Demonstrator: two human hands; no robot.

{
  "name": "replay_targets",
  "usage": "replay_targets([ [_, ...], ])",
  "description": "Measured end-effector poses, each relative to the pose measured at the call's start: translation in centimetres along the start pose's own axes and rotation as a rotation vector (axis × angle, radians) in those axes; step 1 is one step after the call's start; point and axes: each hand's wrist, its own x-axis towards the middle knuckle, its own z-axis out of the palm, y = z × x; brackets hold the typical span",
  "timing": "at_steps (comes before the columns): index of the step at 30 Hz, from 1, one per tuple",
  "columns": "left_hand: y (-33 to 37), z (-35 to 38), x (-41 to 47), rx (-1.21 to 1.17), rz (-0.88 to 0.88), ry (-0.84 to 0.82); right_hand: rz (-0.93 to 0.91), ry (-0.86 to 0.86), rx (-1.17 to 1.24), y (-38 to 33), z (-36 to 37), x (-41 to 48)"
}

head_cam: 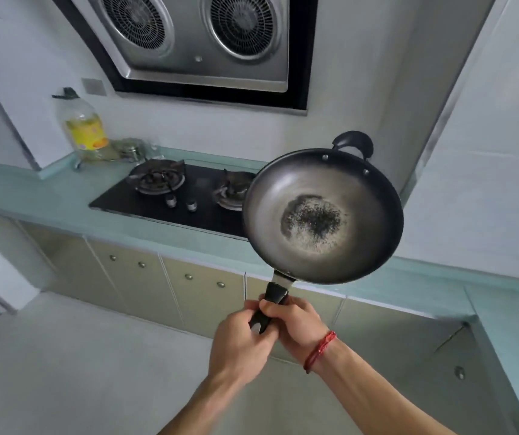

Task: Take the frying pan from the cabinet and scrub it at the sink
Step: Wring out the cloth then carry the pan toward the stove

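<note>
A dark round frying pan (321, 215) with a black burnt patch in its middle is held up in the air in front of the counter, over the right end of the stove. Its black long handle (272, 301) points down toward me. My left hand (239, 346) grips the lower end of that handle. My right hand (295, 321), with a red string on the wrist, grips the handle just beside it. A small black loop handle (354, 141) sits on the pan's far rim. No sink is in view.
A black two-burner gas stove (170, 196) lies in the pale green counter (47, 199). An oil bottle (83, 127) stands at the back left. A range hood (201, 42) hangs above. Beige cabinet doors (170, 287) run under the counter, which turns toward me on the right.
</note>
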Motion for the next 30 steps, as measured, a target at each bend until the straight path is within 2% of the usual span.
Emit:
replay_targets([
  [9,1.4,-0.6,9.5,-0.090,-0.139,0.159,0.112,-0.136,-0.116,-5.2,1.6,10.9],
  [14,0.2,-1.8,14.2,-0.074,-0.178,0.187,0.179,-0.186,-0.146,-6.2,3.1,16.1],
  [19,-1.3,-3.3,19.7,-0.077,-0.199,0.170,0.232,-0.170,-0.167,-6.9,5.3,21.6],
  [30,-6.0,-8.9,34.1,-0.017,-0.101,0.085,0.245,-0.054,-0.116,-8.0,11.7,35.3],
])
